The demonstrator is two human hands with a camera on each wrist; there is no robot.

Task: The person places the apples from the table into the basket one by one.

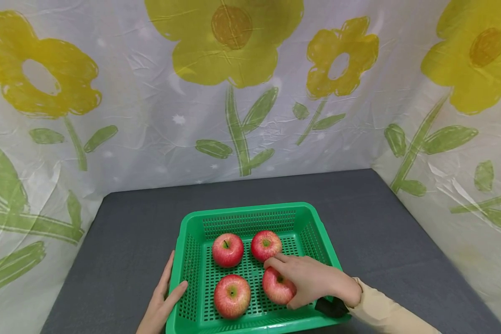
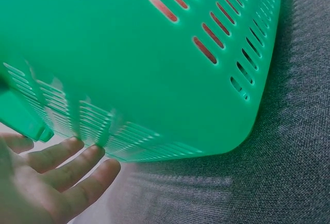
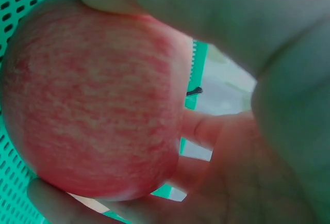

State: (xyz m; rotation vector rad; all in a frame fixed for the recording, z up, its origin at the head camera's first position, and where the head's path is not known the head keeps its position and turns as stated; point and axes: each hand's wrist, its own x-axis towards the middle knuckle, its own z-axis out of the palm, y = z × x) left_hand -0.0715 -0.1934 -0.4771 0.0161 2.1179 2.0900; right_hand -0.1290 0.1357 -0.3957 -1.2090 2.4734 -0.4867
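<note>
A green plastic basket (image 1: 256, 212) with slotted sides holds several red apples. My right hand (image 1: 313, 280) reaches over its right side and grips the near-right apple (image 1: 275, 287), thumb and fingers around it. In the right wrist view that apple (image 3: 98, 100) is large between the thumb and fingers, over the perforated floor. At the basket's left side is my left hand (image 1: 163, 297), thumb over the rim. The left wrist view has the left hand's fingers (image 2: 77, 170) spread and fairly straight beside the outer wall.
Two apples lie at the back, one on the left (image 1: 228, 250) and one on the right (image 1: 266, 245); another apple (image 1: 232, 297) is at front left. The basket stands on a dark grey table (image 1: 138, 232). A flower-printed cloth (image 1: 158, 139) hangs behind and at the sides.
</note>
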